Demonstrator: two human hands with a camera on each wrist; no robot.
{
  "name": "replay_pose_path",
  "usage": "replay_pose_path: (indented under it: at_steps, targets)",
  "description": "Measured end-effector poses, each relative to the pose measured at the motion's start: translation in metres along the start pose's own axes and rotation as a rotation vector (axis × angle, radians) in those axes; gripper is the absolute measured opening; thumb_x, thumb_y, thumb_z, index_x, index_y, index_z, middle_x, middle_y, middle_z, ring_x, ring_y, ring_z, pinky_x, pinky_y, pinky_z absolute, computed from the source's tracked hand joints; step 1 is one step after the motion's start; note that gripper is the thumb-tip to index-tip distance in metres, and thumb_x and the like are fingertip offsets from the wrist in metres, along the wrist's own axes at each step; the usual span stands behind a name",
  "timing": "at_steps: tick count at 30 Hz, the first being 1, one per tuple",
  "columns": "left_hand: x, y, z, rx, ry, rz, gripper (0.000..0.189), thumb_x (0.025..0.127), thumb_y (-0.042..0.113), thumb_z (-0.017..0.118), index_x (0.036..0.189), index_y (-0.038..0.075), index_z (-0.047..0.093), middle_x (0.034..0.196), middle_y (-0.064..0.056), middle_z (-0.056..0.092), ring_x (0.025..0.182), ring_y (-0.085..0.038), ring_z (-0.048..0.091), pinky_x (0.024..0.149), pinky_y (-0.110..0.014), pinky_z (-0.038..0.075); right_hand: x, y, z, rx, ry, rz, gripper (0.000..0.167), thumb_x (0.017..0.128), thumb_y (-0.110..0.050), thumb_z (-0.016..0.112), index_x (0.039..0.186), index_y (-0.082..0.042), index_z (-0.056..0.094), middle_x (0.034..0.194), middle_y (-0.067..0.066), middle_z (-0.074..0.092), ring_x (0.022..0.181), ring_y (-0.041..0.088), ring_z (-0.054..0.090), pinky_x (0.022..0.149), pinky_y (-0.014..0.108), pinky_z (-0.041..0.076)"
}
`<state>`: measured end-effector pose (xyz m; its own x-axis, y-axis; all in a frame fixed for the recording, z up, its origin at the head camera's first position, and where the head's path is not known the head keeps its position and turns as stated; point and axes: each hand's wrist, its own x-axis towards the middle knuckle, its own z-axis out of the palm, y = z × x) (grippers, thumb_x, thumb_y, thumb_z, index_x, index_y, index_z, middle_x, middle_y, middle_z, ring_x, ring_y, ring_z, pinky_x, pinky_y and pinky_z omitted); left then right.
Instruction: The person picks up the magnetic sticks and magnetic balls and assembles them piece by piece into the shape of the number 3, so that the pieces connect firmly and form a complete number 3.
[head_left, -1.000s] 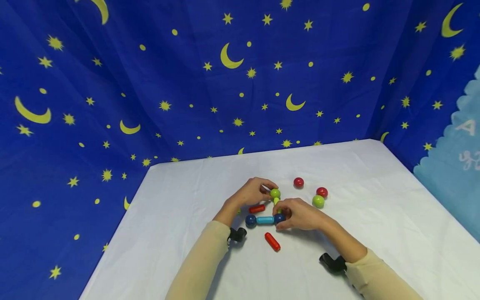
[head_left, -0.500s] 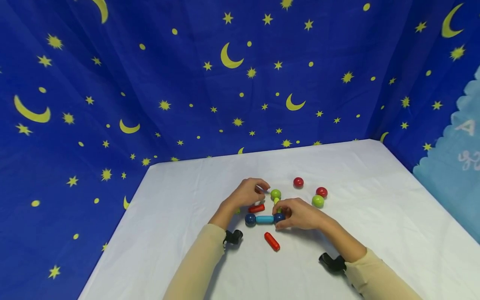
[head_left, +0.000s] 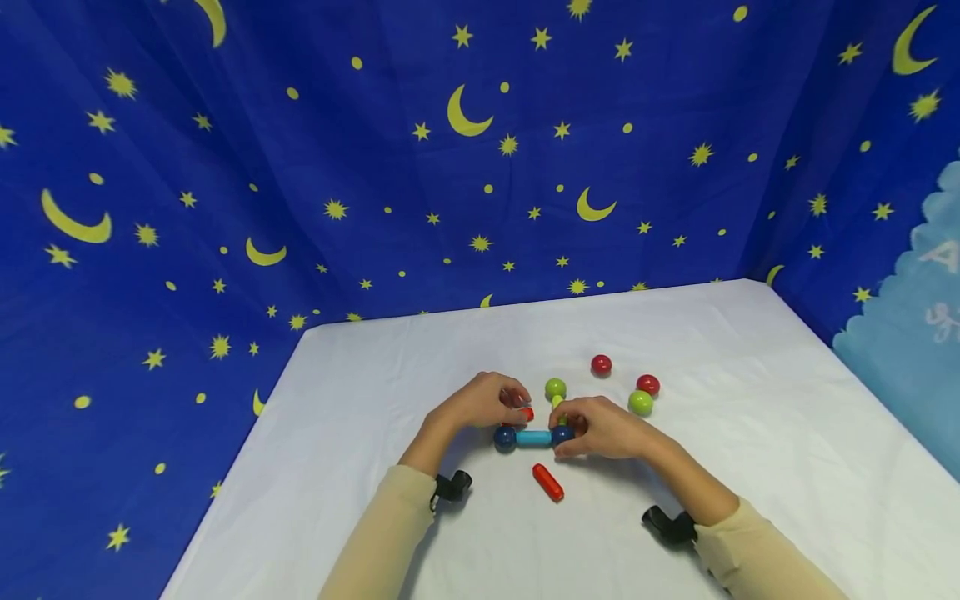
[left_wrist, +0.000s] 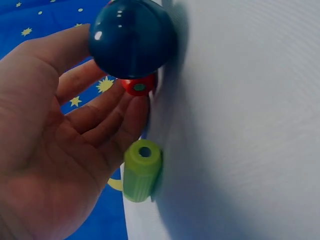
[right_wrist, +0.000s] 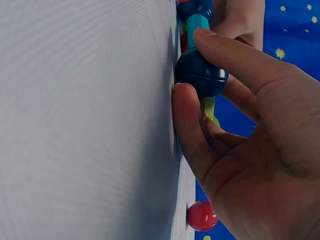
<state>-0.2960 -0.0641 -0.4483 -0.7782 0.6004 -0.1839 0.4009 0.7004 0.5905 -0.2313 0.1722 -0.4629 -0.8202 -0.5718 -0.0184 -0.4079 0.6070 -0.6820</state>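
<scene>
Balls and sticks of a building toy form a corner on the white table. A light blue stick (head_left: pixel 534 438) runs from the left dark blue ball (head_left: pixel 505 438) to the right dark blue ball (right_wrist: pixel 200 75). From there a yellow-green stick (head_left: pixel 557 402) leads to a green ball (head_left: pixel 555 387). My right hand (head_left: pixel 603 429) pinches the right dark blue ball between thumb and finger. Behind the light blue stick, my left hand (head_left: pixel 483 400) has its fingers and thumb curled round a red stick (left_wrist: pixel 139 86), which is mostly hidden. Near its palm stands a loose green stick (left_wrist: pixel 142 172).
Another red stick (head_left: pixel 548 482) lies in front of the corner. Two red balls, one farther back (head_left: pixel 602 365) and one to its right (head_left: pixel 648 384), lie beyond the right hand, with a loose green ball (head_left: pixel 641 403). A star-patterned blue cloth (head_left: pixel 420 167) hangs behind the table.
My left hand has let go of the green ball, drawn back toward me and left, and come down over the red stick. My right hand keeps its hold on the dark blue ball.
</scene>
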Motion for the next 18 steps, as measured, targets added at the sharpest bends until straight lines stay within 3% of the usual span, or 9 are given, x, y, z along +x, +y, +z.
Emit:
replay_pose_path:
  at_steps: [11, 18]
  targets:
    - [-0.0015, -0.0063, 0.0081, -0.017, 0.004, -0.001, 0.019, 0.078, 0.027, 0.075, 0.095, 0.022, 0.070, 0.085, 0.009, 0.066, 0.078, -0.008, 0.059, 0.071, -0.023, 0.049, 0.0005, 0.0015, 0.0002, 0.009, -0.021, 0.018, 0.031, 0.076, -0.045, 0.075, 0.102, -0.031, 0.064, 0.083, -0.012, 0.061, 0.075, 0.010, 0.054, 0.066, 0.023, 0.046]
    - [-0.0026, -0.0070, 0.0101, -0.016, -0.020, 0.027, 0.018, 0.077, 0.027, 0.076, 0.093, 0.022, 0.069, 0.082, 0.008, 0.065, 0.074, -0.007, 0.058, 0.068, -0.022, 0.049, 0.0002, 0.0043, 0.0004, 0.073, -0.047, 0.026, 0.025, 0.087, -0.046, 0.062, 0.104, -0.028, 0.065, 0.078, -0.010, 0.062, 0.064, 0.009, 0.058, 0.061, 0.025, 0.049]
